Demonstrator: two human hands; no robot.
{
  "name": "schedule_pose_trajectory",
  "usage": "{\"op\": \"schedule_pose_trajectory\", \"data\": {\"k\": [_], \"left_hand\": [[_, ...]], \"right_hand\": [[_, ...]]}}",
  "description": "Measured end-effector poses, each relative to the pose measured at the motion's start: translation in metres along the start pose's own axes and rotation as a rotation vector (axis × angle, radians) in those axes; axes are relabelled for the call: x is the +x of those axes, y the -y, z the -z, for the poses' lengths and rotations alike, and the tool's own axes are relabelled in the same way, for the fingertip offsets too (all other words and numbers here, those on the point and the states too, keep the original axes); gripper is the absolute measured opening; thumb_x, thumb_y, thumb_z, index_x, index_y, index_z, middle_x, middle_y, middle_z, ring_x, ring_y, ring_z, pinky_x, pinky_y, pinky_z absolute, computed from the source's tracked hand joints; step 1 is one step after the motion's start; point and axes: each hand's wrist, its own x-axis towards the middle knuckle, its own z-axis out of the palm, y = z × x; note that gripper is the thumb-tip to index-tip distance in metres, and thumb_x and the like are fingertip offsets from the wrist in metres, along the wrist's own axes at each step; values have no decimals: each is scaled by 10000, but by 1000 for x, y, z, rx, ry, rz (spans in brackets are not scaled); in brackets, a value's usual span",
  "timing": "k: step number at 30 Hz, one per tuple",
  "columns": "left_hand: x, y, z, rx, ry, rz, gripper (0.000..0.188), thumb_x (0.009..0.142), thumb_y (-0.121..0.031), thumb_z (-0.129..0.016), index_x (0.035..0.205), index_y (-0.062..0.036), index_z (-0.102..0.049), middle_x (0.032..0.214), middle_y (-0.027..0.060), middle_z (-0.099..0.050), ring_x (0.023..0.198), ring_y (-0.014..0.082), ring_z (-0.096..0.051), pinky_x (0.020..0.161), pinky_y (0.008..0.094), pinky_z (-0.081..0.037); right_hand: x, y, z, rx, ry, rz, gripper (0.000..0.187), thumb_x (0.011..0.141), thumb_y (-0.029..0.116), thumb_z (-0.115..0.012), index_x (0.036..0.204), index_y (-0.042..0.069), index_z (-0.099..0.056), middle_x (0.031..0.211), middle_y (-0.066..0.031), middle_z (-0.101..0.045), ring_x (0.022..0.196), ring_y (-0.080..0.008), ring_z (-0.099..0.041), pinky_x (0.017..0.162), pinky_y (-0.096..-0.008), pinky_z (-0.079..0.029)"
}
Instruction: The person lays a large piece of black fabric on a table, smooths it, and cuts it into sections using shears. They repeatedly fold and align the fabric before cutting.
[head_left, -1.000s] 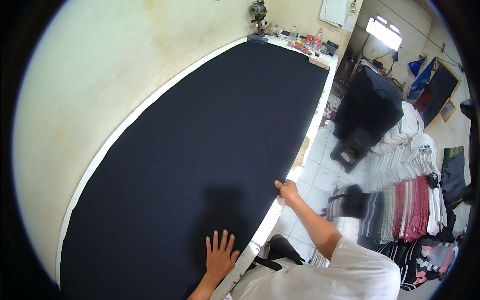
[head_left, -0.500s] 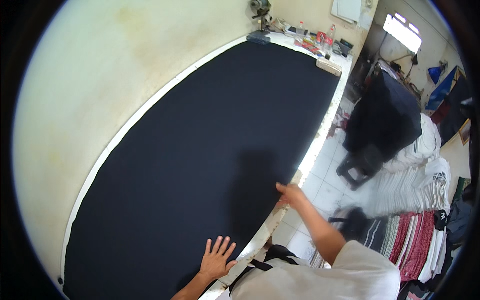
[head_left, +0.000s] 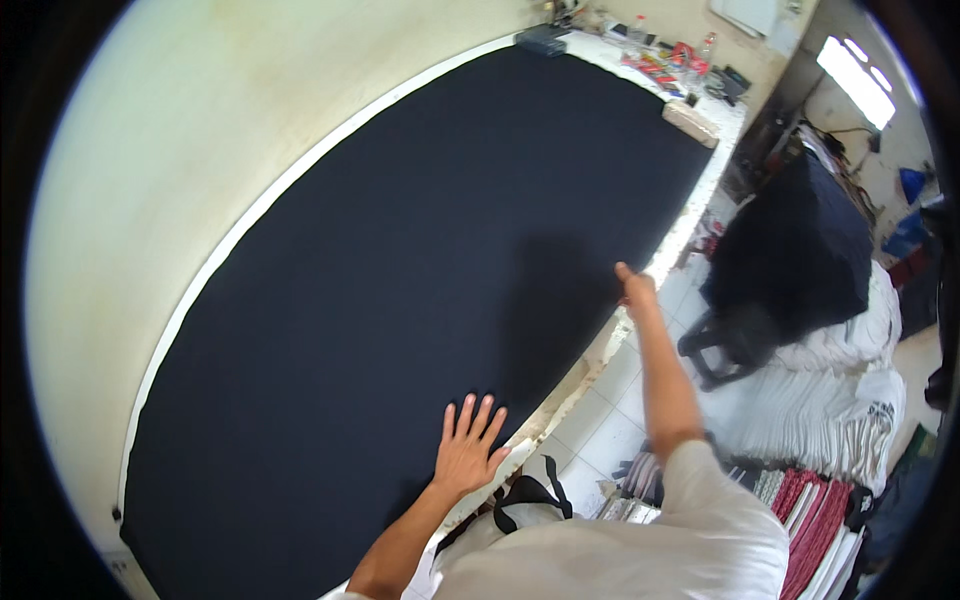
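Note:
A wide sheet of black cloth [head_left: 400, 250] lies smooth over a long white table [head_left: 570, 388]. My left hand [head_left: 466, 455] rests flat on the cloth close to the table's near edge, fingers spread. Farther along the same edge, my right hand [head_left: 637, 289] is closed at the cloth's border. Its thumb points over the cloth, and the other fingers are partly hidden at the edge. A pale, brick-like block [head_left: 690, 122] sits on the cloth's far right corner, and a dark block [head_left: 541, 40] on its far left corner.
Clear bottles [head_left: 706, 50] and small red items [head_left: 652, 70] crowd the table's far end. A wall [head_left: 200, 130] runs along the left side. On the right, a large black-draped heap [head_left: 790, 240] stands on tiled floor, with stacked white cloth [head_left: 810, 410] and red patterned cloth [head_left: 815, 530] nearer.
Both hands have moved forward and to the right: the right hand slid farther along the table's edge, the left advanced over the cloth. My view has shifted too.

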Motion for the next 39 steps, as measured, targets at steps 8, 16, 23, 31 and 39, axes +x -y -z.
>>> {"op": "schedule_pose_trajectory", "data": {"k": [8,16,23,31,39], "left_hand": [[7,-2,-16,44,84,-22,660,1106,-548,-446,1669,-204,-420,1770,132,-285,1640,396,-203,1306,656,-128],[-39,-40,-8,-593,-91,97,636,1108,-430,-550,1641,-98,-443,1714,144,-405,1612,411,-291,1316,559,-206],[-225,22,-11,-115,-734,1300,604,1076,-297,-572,1597,-9,-473,1750,260,-267,1630,500,-154,1303,635,-119],[-312,4,-22,-280,-585,1535,716,1106,-419,-525,1664,-7,-350,1757,259,-241,1640,475,-144,1315,618,-117],[-483,26,-1,-216,-230,1533,794,1090,-520,-507,1689,-30,-324,1792,223,-164,1667,428,-77,1303,666,-40]], "right_hand": [[40,61,-10,-715,-519,78,693,948,363,-768,1433,-67,-524,1329,-290,-681,1219,-452,-687,1026,-588,-548],[37,34,-42,-1303,-255,239,694,1146,556,-261,1724,173,-283,1807,-140,-181,1674,-341,-126,1292,-690,-106],[-45,23,-51,-1309,-118,854,622,1132,435,-434,1627,59,-453,1717,-232,-358,1592,-433,-303,1282,-624,-220],[-161,-38,-104,-1215,-205,1283,616,1168,519,-333,1699,208,-357,1749,-136,-345,1594,-393,-343,1235,-641,-329],[-407,-23,-184,-1179,-92,877,556,1143,432,-424,1488,24,-577,1520,-242,-576,1424,-406,-535,1188,-581,-404]]}}
